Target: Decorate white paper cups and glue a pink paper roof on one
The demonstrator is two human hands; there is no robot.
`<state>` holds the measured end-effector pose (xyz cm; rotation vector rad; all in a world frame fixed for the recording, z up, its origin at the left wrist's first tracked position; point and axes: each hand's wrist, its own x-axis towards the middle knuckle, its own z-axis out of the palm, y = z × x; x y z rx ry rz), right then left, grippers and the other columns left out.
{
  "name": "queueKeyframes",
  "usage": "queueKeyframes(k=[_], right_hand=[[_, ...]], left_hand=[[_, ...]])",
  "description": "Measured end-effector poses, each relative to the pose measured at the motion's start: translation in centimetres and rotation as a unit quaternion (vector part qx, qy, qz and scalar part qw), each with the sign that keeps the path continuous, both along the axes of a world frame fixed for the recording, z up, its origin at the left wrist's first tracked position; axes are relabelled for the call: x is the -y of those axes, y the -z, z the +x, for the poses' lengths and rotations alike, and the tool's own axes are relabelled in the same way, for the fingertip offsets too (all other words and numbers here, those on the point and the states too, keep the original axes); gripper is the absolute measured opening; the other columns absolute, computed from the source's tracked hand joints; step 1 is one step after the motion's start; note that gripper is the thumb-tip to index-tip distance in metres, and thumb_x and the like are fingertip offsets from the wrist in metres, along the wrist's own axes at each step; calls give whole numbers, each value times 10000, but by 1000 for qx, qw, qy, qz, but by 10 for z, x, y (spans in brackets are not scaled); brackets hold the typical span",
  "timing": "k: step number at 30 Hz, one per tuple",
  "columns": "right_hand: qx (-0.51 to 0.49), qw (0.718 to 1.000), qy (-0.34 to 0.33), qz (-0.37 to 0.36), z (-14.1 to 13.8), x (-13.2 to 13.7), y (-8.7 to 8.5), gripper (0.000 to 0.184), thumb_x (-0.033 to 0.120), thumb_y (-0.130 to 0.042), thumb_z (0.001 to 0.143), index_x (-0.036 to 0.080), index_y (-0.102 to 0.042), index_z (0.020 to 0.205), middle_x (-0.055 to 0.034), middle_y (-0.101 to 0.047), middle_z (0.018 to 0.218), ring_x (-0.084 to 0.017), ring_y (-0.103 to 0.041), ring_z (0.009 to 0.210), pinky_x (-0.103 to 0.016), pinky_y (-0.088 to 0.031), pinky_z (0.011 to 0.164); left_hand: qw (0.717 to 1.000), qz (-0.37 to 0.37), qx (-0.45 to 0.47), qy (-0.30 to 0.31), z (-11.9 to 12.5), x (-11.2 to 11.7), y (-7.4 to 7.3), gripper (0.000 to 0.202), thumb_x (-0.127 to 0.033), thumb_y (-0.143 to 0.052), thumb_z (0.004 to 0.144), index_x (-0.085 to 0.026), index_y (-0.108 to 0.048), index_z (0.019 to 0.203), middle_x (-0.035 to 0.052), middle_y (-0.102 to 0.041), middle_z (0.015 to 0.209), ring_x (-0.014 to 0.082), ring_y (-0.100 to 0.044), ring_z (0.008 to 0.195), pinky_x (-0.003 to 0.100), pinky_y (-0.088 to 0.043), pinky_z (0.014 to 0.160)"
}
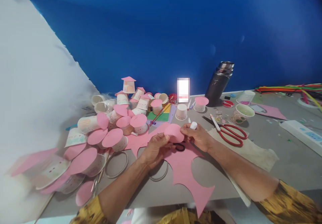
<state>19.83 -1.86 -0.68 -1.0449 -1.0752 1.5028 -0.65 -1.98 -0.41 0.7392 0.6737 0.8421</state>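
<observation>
A pink paper circle [174, 133] is held up between my two hands over the middle of the table. My left hand [156, 149] is closed on its lower left edge, thumb on top. At its right edge my right hand [200, 137] pinches the paper, and a white-capped tube [193, 125] sticks up from the same hand; most of the tube is hidden. Beneath my hands lies a pink paper sheet [182, 170] with round cut-outs. A dark loop [179, 147], perhaps a scissor handle, shows just under the circle. Behind stands an upturned paper cup [181, 112].
Several paper cups with pink discs [115, 138] crowd the left. Red-handled scissors [230, 134] lie on a cloth [261, 153] at right. Behind them are a dark flask [219, 84], a patterned cup [243, 114] and a power strip [305, 135]. A lit, blurred screen [183, 89] stands at the wall.
</observation>
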Motion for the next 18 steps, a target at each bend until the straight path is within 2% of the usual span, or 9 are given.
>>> queueKeyframes(k=[4,7,10,13,15,18], right_hand=[[-7,999,-23,-29,-2,0,-3,513,582,-919,595,187,-592,610,47,-501,507,-92,-405,487,-278,-256,503],[-2,998,-60,-33,-1,1,-6,496,586,-913,602,178,-636,647,41,-517,498,-99,-432,484,-276,-276,503],[1,997,-73,-33,2,1,-7,473,566,-915,606,173,-658,662,40,-526,486,-102,-446,483,-274,-297,514],[-12,997,-71,-33,4,0,-7,466,554,-914,607,178,-642,650,47,-525,489,-96,-444,477,-269,-303,519],[-18,997,-68,-29,4,1,-6,457,539,-913,614,177,-638,653,49,-527,500,-91,-440,477,-267,-306,522],[-17,996,-78,-27,2,2,-6,439,515,-914,618,174,-642,666,49,-526,514,-92,-443,489,-265,-309,520]], left_hand=[[999,32,-30,13,-2,0,-1,387,-380,-980,629,-88,-807,814,121,-763,764,204,-686,710,342,-537,750],[998,45,-28,20,-3,-1,-2,361,-389,-980,624,-107,-797,758,116,-767,763,215,-691,731,338,-533,751],[999,21,-12,37,-2,-2,-3,350,-407,-966,650,-129,-799,782,104,-765,765,215,-692,732,332,-548,722],[999,-3,-2,35,0,-3,-2,349,-398,-965,662,-133,-803,819,87,-764,783,170,-674,714,289,-553,722],[999,3,-8,42,0,-4,-1,379,-407,-968,657,-118,-805,841,92,-766,798,156,-669,715,269,-544,724],[998,38,-25,54,-2,-4,-1,409,-433,-965,651,-104,-800,829,114,-770,801,194,-687,750,288,-529,716]])
